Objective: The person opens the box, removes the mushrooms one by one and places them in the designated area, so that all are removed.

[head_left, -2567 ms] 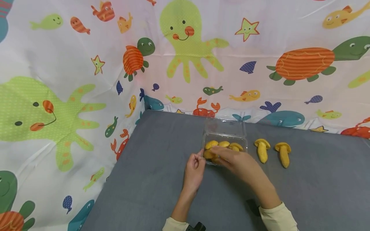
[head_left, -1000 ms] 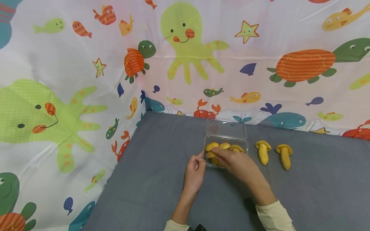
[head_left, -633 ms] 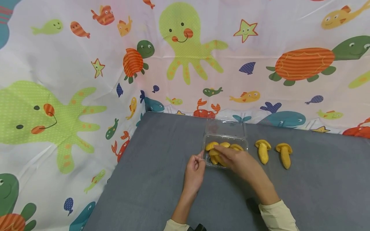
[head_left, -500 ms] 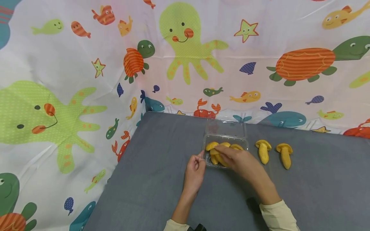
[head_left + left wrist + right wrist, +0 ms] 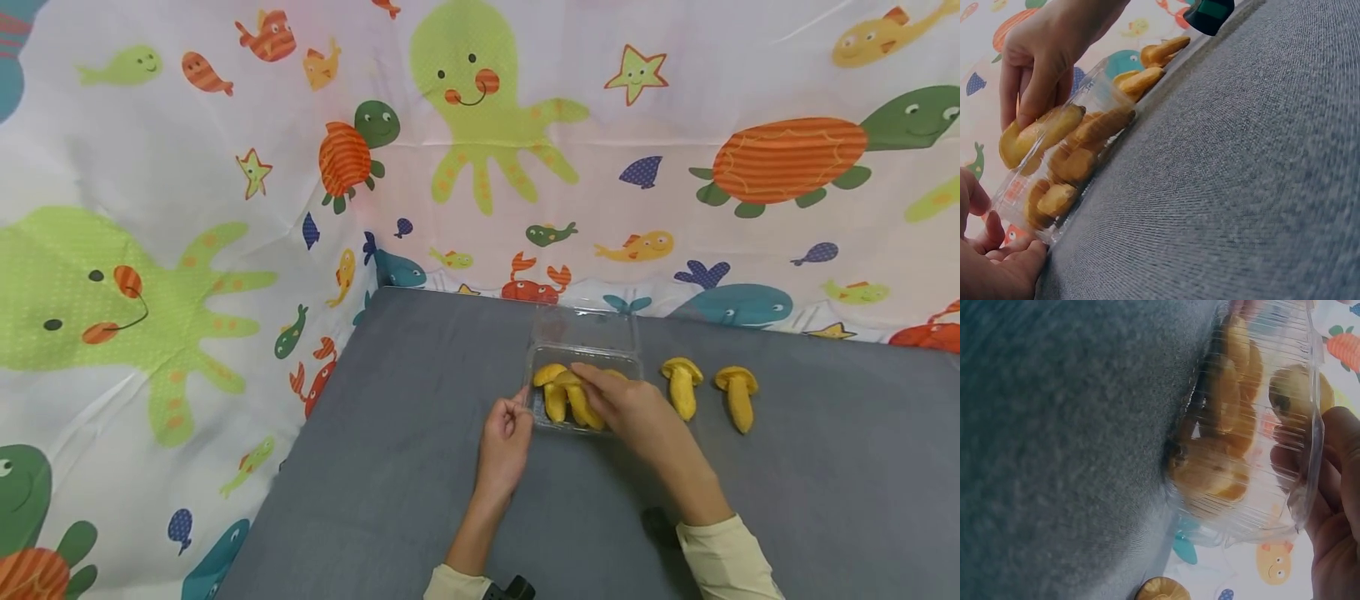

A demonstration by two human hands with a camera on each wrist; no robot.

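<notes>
A clear plastic clamshell box (image 5: 529, 402) holds several yellow mushrooms (image 5: 1057, 200), its lid (image 5: 585, 329) folded back behind it. My left hand (image 5: 506, 442) grips the box's near left corner; in the left wrist view its fingers (image 5: 1019, 262) are bent against the end wall. Over the box, my right hand (image 5: 637, 417) pinches one mushroom (image 5: 1038, 137) between thumb and fingers. That mushroom sits at rim height, above the others, its cap toward the far side. In the right wrist view, the ribbed wall (image 5: 1266, 506) partly covers the right hand (image 5: 1338, 481).
Two more mushrooms lie on the grey cloth right of the box, a nearer-to-box one (image 5: 682, 390) and a farther one (image 5: 738, 400). A sea-animal print curtain (image 5: 480, 250) stands behind and along the left edge of the grey tabletop (image 5: 375, 467).
The right hand has moved the pinched mushroom from the box's left side slightly right and back, uncovering the mushroom at the left. The left hand stays at the corner.
</notes>
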